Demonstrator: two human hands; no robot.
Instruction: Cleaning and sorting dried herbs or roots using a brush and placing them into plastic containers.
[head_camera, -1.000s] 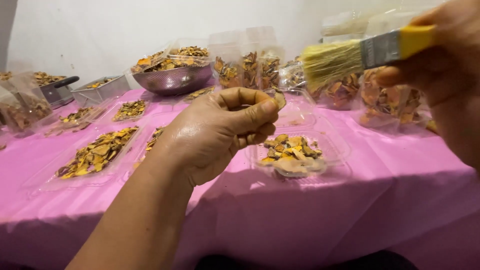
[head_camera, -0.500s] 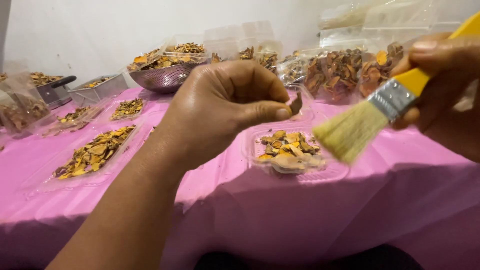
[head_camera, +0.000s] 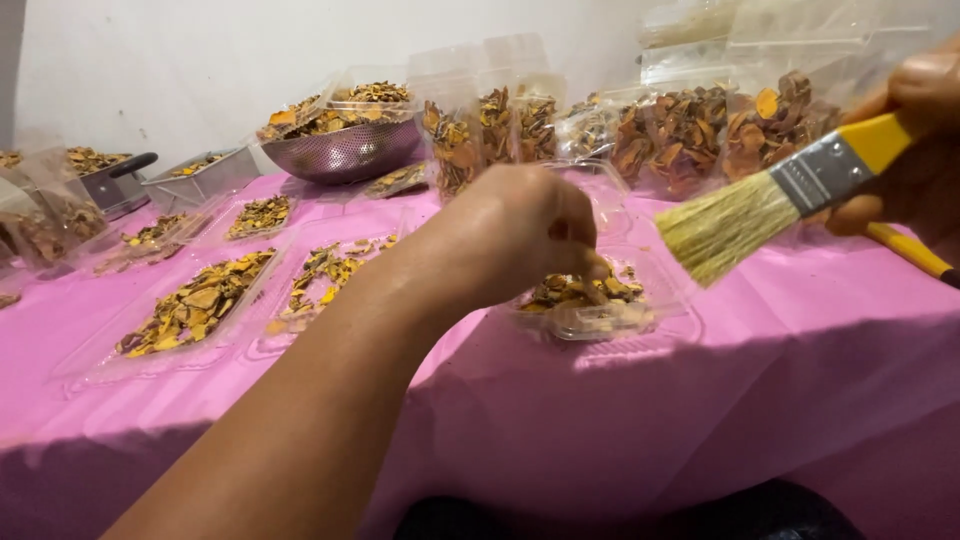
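Note:
My left hand (head_camera: 510, 235) reaches down with curled fingers into a small clear plastic tray (head_camera: 660, 325) of dried orange-yellow slices (head_camera: 575, 293) on the pink tablecloth (head_camera: 760, 400). The fingertips touch the slices, and the back of the hand hides whether they pinch one. At the right edge my right hand (head_camera: 915, 150) grips a flat paintbrush (head_camera: 800, 185) with a yellow handle and a metal ferrule. Its pale bristles (head_camera: 715, 230) hover just right of and above the tray. A thin yellow stick (head_camera: 910, 252) pokes out below that hand.
Flat clear trays of slices (head_camera: 195, 305) (head_camera: 320, 280) lie to the left. A metal colander (head_camera: 340, 150) full of slices stands at the back, with a metal pan (head_camera: 195, 180) and a black-handled pot (head_camera: 115, 180) to its left. Filled clear packs (head_camera: 690, 130) line the back right by the wall.
My left hand has dropped from a raised position down into the small tray. The brush has swung from high up to just beside the tray, bristles pointing left and down.

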